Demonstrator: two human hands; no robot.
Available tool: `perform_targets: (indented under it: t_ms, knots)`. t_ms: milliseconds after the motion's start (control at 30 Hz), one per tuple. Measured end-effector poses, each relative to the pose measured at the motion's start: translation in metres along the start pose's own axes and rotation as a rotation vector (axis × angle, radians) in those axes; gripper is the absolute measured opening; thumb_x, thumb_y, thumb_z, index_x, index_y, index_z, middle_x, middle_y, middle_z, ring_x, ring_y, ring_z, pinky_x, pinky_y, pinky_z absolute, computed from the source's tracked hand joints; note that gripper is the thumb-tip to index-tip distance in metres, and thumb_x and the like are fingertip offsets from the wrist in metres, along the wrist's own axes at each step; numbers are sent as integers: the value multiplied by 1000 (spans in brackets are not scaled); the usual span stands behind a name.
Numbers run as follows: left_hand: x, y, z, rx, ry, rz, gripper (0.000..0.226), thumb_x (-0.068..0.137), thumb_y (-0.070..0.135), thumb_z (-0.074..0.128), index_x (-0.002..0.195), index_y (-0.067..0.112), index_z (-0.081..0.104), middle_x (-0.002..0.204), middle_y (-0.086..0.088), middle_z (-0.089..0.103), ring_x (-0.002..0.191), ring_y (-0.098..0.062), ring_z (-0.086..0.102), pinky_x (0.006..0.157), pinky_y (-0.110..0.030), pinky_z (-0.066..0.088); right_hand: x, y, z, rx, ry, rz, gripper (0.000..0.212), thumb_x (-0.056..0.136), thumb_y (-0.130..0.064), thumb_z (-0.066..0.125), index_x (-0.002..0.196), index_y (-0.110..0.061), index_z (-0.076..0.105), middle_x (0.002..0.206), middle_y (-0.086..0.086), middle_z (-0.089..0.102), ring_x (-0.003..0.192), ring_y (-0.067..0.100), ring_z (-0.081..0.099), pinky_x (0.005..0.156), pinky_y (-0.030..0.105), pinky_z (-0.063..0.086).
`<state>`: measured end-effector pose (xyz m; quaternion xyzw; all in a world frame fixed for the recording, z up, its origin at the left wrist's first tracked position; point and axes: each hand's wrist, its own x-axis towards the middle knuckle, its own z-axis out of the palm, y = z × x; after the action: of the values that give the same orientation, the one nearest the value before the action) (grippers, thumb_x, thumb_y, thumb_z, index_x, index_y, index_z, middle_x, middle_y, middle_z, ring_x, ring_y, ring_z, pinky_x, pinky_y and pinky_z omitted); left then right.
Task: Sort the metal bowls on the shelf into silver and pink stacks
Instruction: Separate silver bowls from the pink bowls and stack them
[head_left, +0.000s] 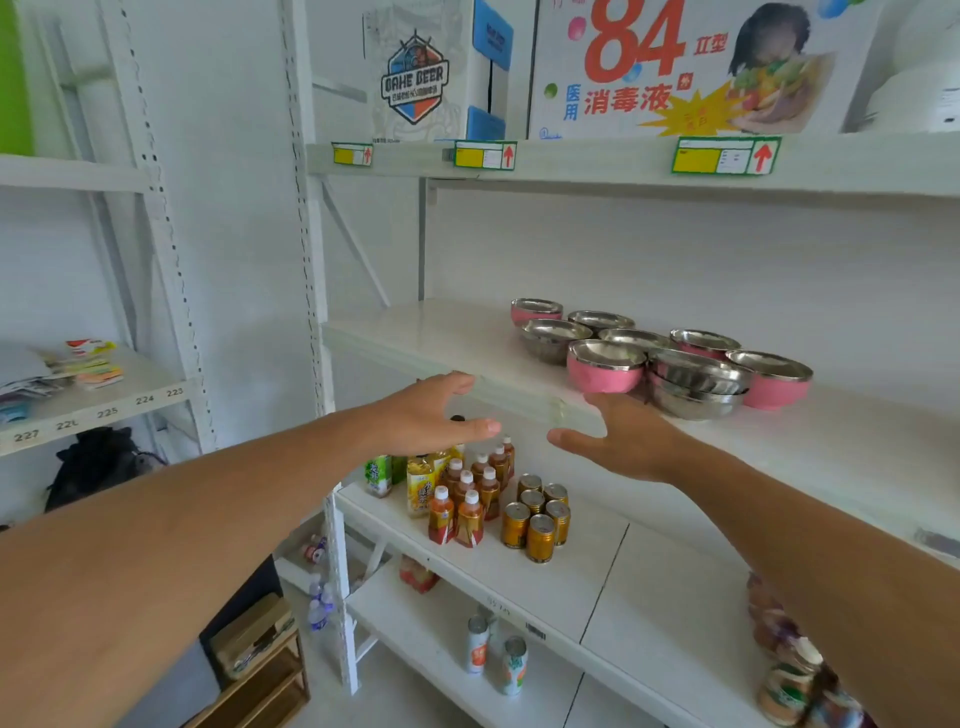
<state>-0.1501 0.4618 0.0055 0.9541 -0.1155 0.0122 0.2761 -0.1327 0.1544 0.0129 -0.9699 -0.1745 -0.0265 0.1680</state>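
Note:
Several metal bowls stand mixed together on the white middle shelf (415, 332). A pink bowl (605, 369) is nearest the front edge, with more pink ones at the back left (536, 312) and at the right (771, 379). Silver bowls sit among them, one (553, 340) on the left and a stack of two (696, 387) in front. My left hand (431, 415) hovers open in front of the shelf edge, holding nothing. My right hand (623, 441) is open too, just below and in front of the front pink bowl, apart from it.
The shelf below carries drink bottles (462, 514) and gold cans (537, 519). Cardboard boxes (675, 67) sit on the top shelf. The left half of the bowl shelf is bare. Another rack (93, 405) with packets stands to the left.

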Motion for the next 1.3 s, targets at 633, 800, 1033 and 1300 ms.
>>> perform_targets:
  t_ms: [633, 800, 1033, 1300]
  knots:
    - [114, -45, -33, 61, -52, 47, 102, 90, 79, 64, 170, 30, 25, 173, 10, 35, 156, -15, 37, 125, -42, 36, 121, -37, 49, 140, 36, 29, 113, 86, -87, 55, 170, -18, 23, 177, 3, 23, 159, 23, 31, 123, 41, 31]
    - [163, -63, -41, 51, -81, 78, 104, 88, 82, 63, 170, 30, 24, 173, 12, 34, 157, -14, 35, 124, -39, 33, 157, -27, 51, 166, 105, 61, 99, 86, -85, 57, 161, -21, 41, 162, 1, 50, 143, 22, 51, 98, 30, 37]
    - [243, -85, -35, -4, -183, 232, 109, 86, 86, 61, 171, 28, 22, 175, 11, 31, 158, -15, 33, 122, -35, 32, 177, -6, 52, 37, 162, 302, 104, 86, -86, 53, 161, -16, 39, 162, 6, 47, 146, 27, 46, 111, 41, 41]
    - [309, -92, -22, -28, -260, 399, 105, 90, 80, 63, 171, 25, 23, 175, 6, 32, 159, -17, 33, 124, -34, 28, 195, 13, 42, 30, 213, 503, 82, 89, -80, 57, 138, -15, 58, 120, 1, 72, 99, 18, 67, 90, 36, 53]
